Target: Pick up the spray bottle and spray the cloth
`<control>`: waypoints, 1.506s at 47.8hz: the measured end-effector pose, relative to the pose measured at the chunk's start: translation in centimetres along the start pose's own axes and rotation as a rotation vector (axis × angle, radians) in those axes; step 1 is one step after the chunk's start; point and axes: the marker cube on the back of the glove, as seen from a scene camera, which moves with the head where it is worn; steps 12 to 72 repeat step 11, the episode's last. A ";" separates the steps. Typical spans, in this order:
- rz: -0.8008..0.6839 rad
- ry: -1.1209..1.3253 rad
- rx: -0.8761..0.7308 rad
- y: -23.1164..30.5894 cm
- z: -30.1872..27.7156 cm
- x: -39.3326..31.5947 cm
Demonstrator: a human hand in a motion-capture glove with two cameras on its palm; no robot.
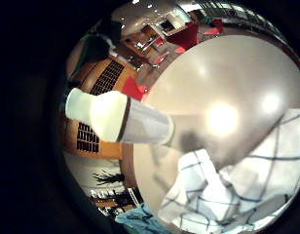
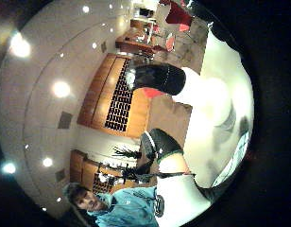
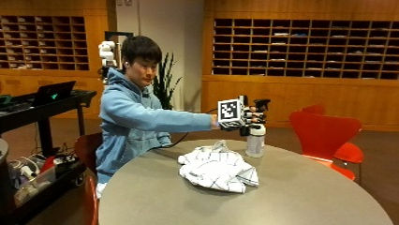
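Note:
In the outside view a clear spray bottle (image 3: 255, 143) with a white collar and a black trigger head stands upright on the round grey table (image 3: 299, 197), just right of the cloth. My gloved right hand (image 3: 247, 120) grips it at the neck, fingers curled round it. Whether its base touches the tabletop or hangs just off it I cannot tell. The white cloth (image 3: 218, 169) with dark check lines lies crumpled near the table's middle. The little finger side palm view shows the bottle (image 1: 147, 127) close by and the cloth (image 1: 228, 192) beside it. Curled black fingertips (image 2: 157, 78) show in the thumb side view.
A red chair (image 3: 324, 133) stands at the table's right side, close behind the bottle. At the left a black cart (image 3: 43, 105) carries a laptop and loose items. The person sits at the table's far left edge.

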 end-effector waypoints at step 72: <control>-0.058 -0.022 0.109 4.1 -5.8 -1.0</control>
